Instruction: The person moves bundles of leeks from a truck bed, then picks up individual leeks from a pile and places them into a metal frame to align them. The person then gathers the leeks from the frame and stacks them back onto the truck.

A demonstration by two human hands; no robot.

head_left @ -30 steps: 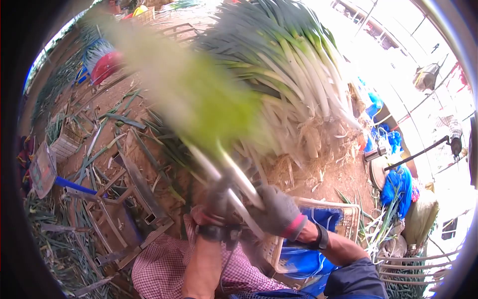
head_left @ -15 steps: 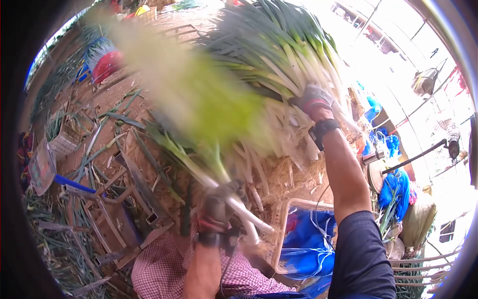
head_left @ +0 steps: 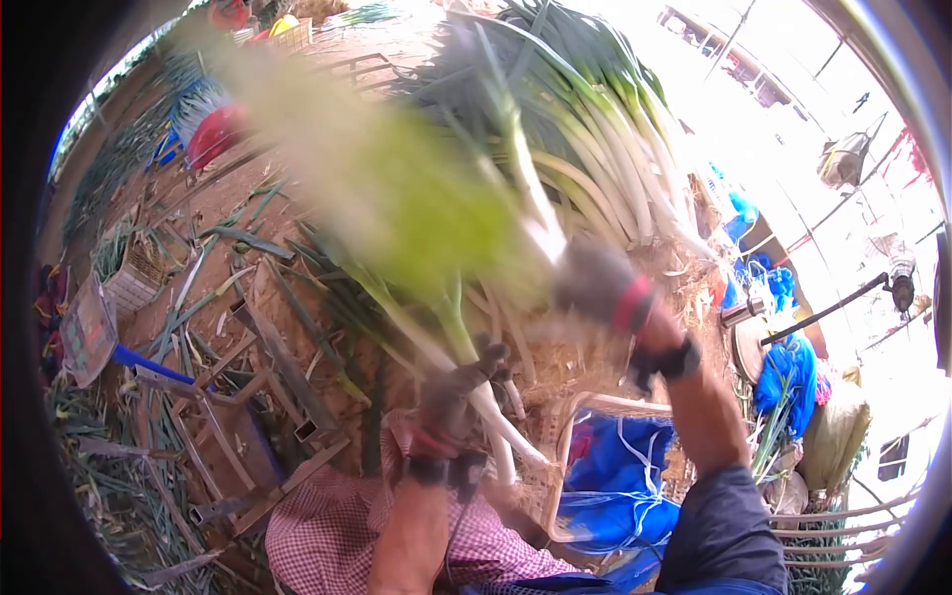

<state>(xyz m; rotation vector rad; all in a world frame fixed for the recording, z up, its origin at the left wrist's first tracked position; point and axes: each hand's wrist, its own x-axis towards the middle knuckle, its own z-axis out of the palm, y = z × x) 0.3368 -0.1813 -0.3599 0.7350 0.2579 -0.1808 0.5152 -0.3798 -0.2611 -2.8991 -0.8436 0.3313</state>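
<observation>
In my gloved left hand, low in the middle, the fingers are wrapped round a couple of leeks, white ends pointing down to the right. My gloved right hand is smeared by motion and closed on the white stalk of another leek, whose leaves reach up and away. Behind it lies a large heap of leeks, green tops at the far side and white shanks toward me. A blurred pale-green smear covers part of the view between the hands and the heap.
A plastic crate with blue sheeting stands below my right hand. Metal frames are at left, beside a scale. Loose leaves litter the ground. Blue bags lie at right near a metal arm.
My right hand has come off the heap toward me and to the left, drawing a leek along. My left hand has barely shifted and keeps its leeks.
</observation>
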